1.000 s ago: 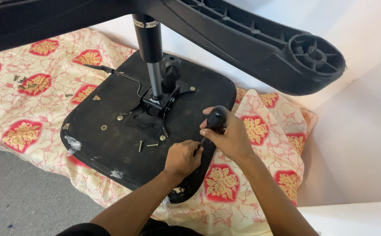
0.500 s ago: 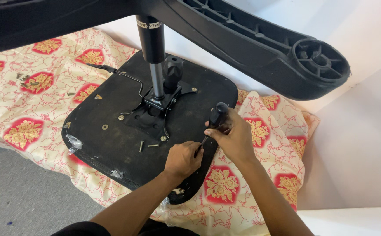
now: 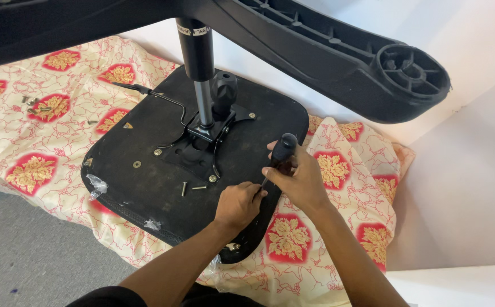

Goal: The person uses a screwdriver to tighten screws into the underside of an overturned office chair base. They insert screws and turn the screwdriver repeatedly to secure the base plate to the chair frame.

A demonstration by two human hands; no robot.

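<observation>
Head view: right hand (image 3: 301, 179) fingers wrap the screwdriver (image 3: 281, 154) — left hand (image 3: 237, 203) fingers pinch its tip on the seat base (image 3: 145, 182).

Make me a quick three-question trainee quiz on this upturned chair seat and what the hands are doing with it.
1. True or false: the right hand grips a black-handled screwdriver.
2. Where do the two loose screws lie? A) on the grey floor B) on the black seat underside C) in the left hand
3. Fill in: the seat rests on a cloth patterned cream and ____.

Key: 1 true; 2 B; 3 red.
</observation>
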